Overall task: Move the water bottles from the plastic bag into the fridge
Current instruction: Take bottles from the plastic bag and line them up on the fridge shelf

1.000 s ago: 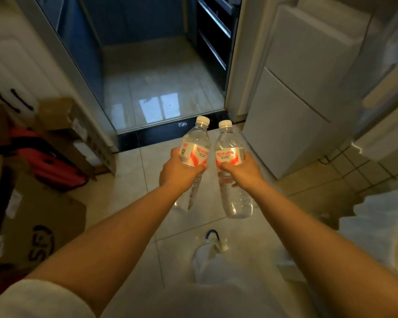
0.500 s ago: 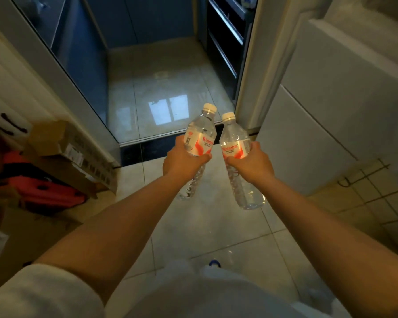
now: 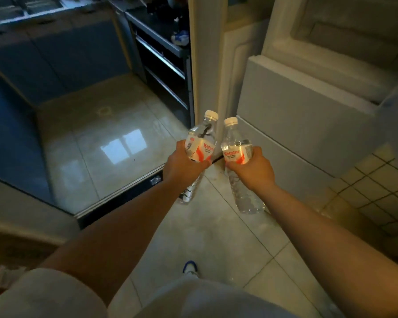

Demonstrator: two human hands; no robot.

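My left hand (image 3: pixel 182 167) grips a clear water bottle (image 3: pixel 201 140) with a white cap and a red-and-white label, held around its middle. My right hand (image 3: pixel 254 169) grips a second bottle of the same kind (image 3: pixel 236 145), tilted slightly, its base hanging below my fist. Both bottles are held side by side in front of me, close together. The grey fridge (image 3: pixel 308 115) stands at the right with its doors closed, just beyond the right bottle. The plastic bag is out of view.
A doorway with a dark threshold (image 3: pixel 124 198) leads into a blue kitchen with a glossy tiled floor (image 3: pixel 101 134). A white door frame (image 3: pixel 207 65) stands between the kitchen and the fridge. My shoe (image 3: pixel 190 268) shows on the pale tiles below.
I have stepped forward and turned right. The boxes at the left have dropped out of view, the fridge is closer, and both bottles stay gripped in my hands.
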